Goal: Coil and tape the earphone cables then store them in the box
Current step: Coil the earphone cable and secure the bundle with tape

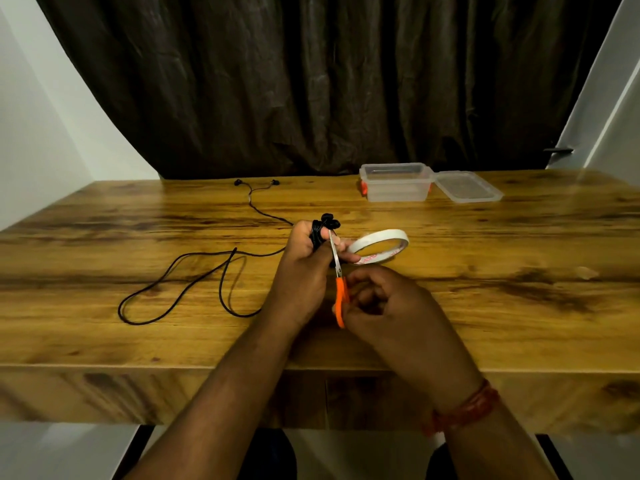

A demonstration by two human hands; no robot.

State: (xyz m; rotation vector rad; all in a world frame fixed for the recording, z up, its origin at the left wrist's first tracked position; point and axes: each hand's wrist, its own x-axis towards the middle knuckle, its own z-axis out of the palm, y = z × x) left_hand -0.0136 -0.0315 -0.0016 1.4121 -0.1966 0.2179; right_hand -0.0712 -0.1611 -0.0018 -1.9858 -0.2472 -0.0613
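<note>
Item one: coiled earphone cable (320, 227), black, wound around the fingers of the left hand (304, 268), whose grip is curled about the coil and also pinches the tape roll (379, 249) against it at the thumb side. Item two: tape roll, white, tilted, raised just above the surface (485, 271), right of the left hand. Item three: scissors (337, 271), orange handles, blades pointing up between coil and tape roll; held by the right hand (391, 306), grip curled through the handles. Item four: second earphone cable (194, 282), black, lying loose in long loops on the surface at left, its two earbuds near the far edge. Item five: box (396, 183), clear plastic, orange clasps, open, far right of centre on the surface; its lid (467, 187) lies flat just beside it on the right. Backdrop: dark curtain (311, 81). A red thread band (464, 407) circles the right wrist
</note>
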